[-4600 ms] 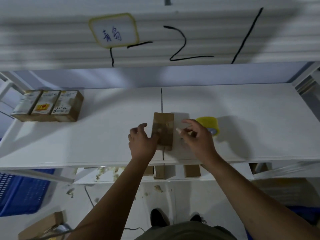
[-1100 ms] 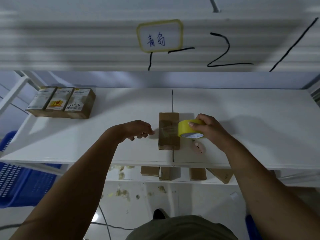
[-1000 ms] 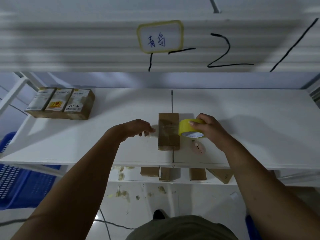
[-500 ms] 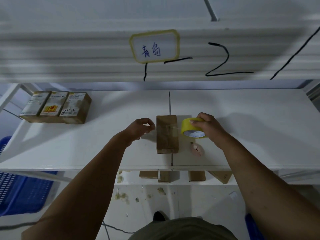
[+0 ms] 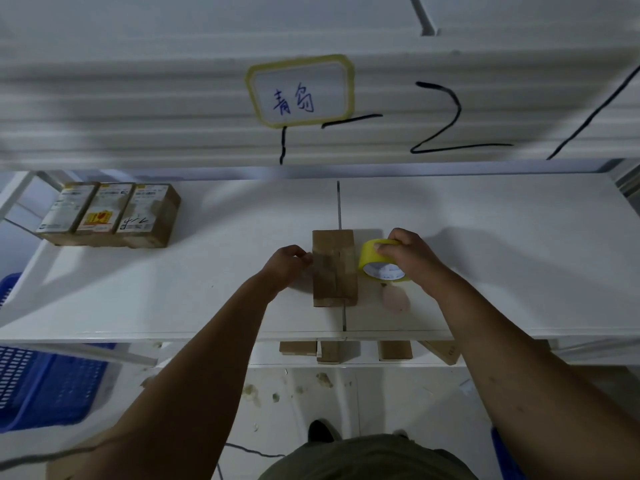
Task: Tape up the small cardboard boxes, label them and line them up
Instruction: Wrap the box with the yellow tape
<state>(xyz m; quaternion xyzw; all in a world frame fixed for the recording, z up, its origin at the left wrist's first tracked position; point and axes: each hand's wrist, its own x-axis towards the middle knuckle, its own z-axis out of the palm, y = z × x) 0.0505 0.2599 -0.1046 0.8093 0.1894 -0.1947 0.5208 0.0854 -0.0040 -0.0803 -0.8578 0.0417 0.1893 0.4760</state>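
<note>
The right hand (image 5: 408,258) is clamped on the yellow tape roll (image 5: 379,261), held just right of the cardboard box (image 5: 334,268) on the white shelf (image 5: 502,254). The left hand (image 5: 285,263) sits against the box's left side, fingers curled together, perhaps pinching the tape end. Well left of that hand, three labelled boxes (image 5: 110,213) stand in a row.

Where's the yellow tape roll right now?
The yellow tape roll is in the right hand, just above the white shelf, against the right side of the unlabelled cardboard box at centre.
</note>
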